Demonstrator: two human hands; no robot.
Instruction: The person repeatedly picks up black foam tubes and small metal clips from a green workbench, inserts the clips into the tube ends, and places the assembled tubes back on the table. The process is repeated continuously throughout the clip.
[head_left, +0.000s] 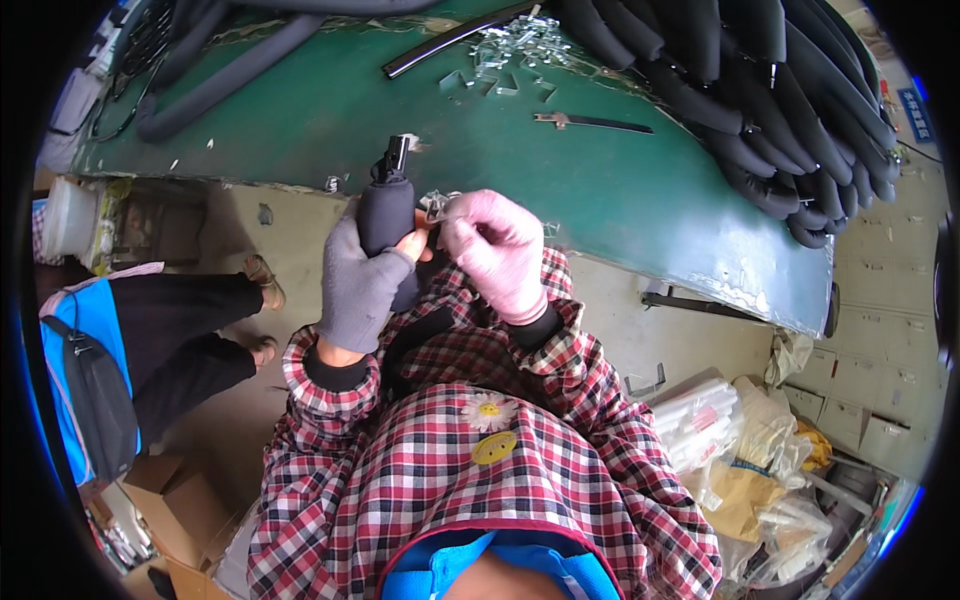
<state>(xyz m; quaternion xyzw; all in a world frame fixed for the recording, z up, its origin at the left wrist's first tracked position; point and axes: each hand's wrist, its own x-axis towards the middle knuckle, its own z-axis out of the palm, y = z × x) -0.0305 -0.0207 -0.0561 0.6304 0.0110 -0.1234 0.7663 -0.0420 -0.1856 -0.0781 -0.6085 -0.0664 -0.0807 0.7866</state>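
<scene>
My left hand (362,285), in a grey glove with bare fingertips, is wrapped round a tube with a dark foam sleeve (386,215). The tube stands nearly upright, and a shiny black end (394,158) sticks out of the foam at its top. Close beside it, my right hand (497,250) in a pink glove pinches a small metal clip (436,206) between thumb and forefinger. The clip sits near the left fingertips; whether it touches the tube I cannot tell. The tube's lower part is partly hidden by my left hand.
The green table (480,140) carries a pile of metal clips (520,45), a black strip (450,42) and a caliper-like tool (595,123). Foam-covered tubes (780,110) crowd its right side. A seated person's legs (180,310) are at left; plastic bags (750,450) lie at right.
</scene>
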